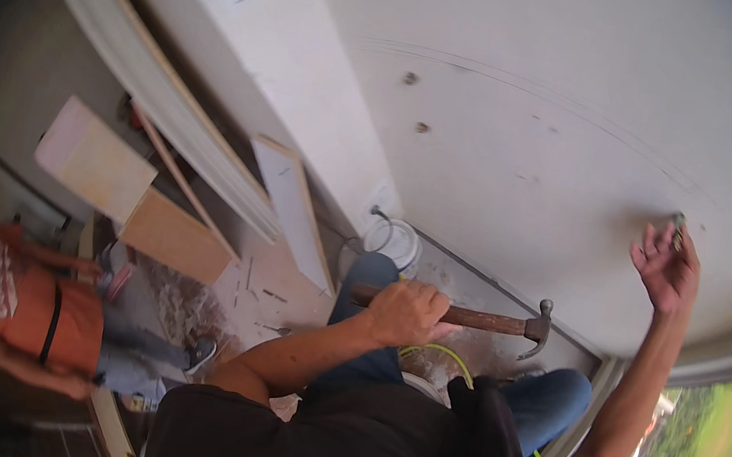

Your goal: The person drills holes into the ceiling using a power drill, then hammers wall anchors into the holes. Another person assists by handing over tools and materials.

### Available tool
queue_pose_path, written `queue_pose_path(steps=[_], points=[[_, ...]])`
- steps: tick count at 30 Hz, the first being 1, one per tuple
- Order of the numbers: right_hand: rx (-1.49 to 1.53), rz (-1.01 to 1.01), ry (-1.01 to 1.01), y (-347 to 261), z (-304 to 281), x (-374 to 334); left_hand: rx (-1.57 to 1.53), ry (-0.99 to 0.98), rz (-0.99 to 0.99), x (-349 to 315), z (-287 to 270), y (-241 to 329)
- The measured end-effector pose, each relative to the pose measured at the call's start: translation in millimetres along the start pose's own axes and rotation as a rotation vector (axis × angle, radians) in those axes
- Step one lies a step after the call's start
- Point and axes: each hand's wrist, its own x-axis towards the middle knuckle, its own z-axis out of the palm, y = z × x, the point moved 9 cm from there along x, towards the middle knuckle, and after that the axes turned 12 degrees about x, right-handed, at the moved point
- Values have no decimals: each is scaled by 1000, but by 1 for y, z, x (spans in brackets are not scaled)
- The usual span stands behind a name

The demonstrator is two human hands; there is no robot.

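My left hand is closed round the wooden handle of a claw hammer, held level above my knees, its dark metal head toward the right. On the right, my raised right hand pinches a small greenish metal piece by its fingertips, at or very near the pale wall. The piece may be a bolt or wall plug; it is too small to tell. Further left, two small brownish spots mark the wall, either holes or fittings. Thin curved pencil-like lines run above them.
A white bucket stands by the wall corner with a dark cable near it. Boards lean at left. A person in an orange shirt stands there. A yellow-green cord passes by my legs. A window lies at lower right.
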Motion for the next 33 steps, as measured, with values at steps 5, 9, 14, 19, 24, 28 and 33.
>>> queue_pose_path(steps=[5,9,14,19,24,28,33], points=[[-111,10,-54,-10,-28,7,-41,-379,-546,-135,38,-60],[-111,53,-61,-16,-40,19,-106,-434,-774,-200,43,-78],[-147,34,-22,-51,-75,30,-253,-529,-698,-190,49,-83],[-230,77,43,-73,-94,51,-327,-504,-695,-197,46,-94],[-327,77,-118,-75,-94,57,-337,-509,-651,-196,58,-101],[-345,29,-140,-95,-116,52,-352,-473,-654,-193,61,-104],[-273,-61,62,-94,-124,69,-363,-489,-680,-204,51,-104]])
